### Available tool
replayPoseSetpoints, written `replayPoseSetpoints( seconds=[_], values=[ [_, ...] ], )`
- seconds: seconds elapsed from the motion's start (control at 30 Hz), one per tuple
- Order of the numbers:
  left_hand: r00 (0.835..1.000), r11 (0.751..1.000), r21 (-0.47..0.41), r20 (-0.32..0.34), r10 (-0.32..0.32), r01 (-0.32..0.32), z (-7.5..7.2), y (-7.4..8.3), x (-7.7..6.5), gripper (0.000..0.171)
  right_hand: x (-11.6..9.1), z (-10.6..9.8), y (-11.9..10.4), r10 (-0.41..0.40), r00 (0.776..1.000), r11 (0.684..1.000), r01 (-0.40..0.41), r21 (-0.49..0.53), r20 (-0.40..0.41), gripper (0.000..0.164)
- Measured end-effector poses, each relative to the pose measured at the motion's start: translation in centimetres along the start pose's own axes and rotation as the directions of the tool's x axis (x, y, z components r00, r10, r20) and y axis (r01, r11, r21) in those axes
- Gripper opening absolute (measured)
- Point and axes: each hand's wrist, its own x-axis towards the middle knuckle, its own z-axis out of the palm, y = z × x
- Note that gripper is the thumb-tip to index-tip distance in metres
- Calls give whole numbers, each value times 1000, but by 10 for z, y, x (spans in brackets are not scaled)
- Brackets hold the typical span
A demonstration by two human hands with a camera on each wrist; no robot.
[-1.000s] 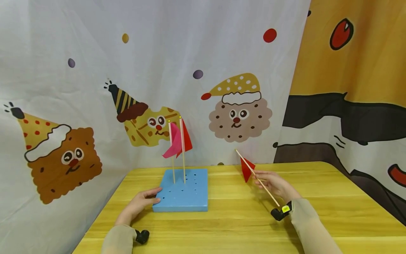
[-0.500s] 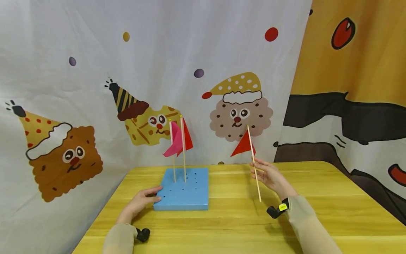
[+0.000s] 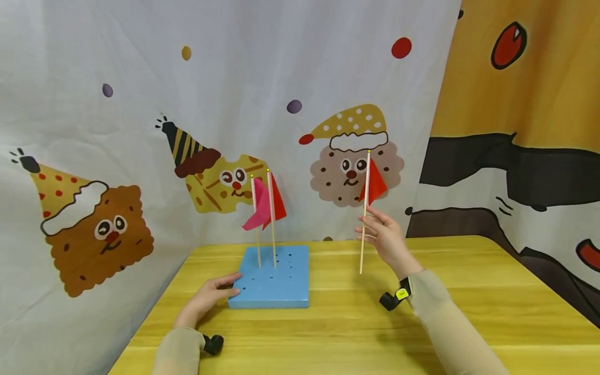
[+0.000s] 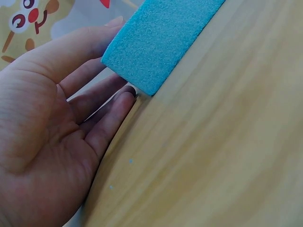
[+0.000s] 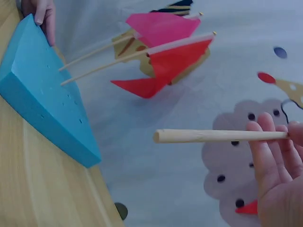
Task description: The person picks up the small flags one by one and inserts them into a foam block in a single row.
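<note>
A blue foam block with several small holes on top lies on the table. A pink flag and a red flag on thin wooden sticks stand upright in it. My left hand touches the block's left side with thumb and fingers, which look nearly straight in the left wrist view. To the right of the block, my right hand pinches the stick of a second red flag. That flag is nearly upright above the table, its cloth at the top and the bare stick end pointing down.
The yellow wood-grain table ends at its back edge against a cloth backdrop printed with cartoon biscuits and cheese. Each wrist carries a small black camera, such as the right wrist camera.
My right hand has lifted the red flag and moved slightly left, turning its stick from slanted to almost upright. The left hand and the block have stayed in place.
</note>
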Motion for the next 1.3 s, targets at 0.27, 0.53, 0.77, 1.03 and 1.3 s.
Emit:
replayPoseSetpoints(
  seconds=[0.27,0.53,0.77,1.03,1.3],
  values=[
    [1000,1000,-10,18,7,-7,2,-4,0,56,11,31,11,-101,995,993,100,-64,-8,48],
    [1000,1000,-31,16,0,1,5,-6,0,56,23,63,33,-99,995,993,97,-66,-26,44],
    [1000,1000,-14,6,11,-10,5,-4,2,55,36,92,54,-71,997,997,69,-41,-30,41],
    [1000,1000,-4,-2,24,-24,3,-5,0,54,45,124,73,-27,1000,999,27,24,-17,38],
    [999,999,-6,-1,32,-32,0,-6,-1,55,52,144,83,20,1000,1000,-20,14,-21,34]
  ],
)
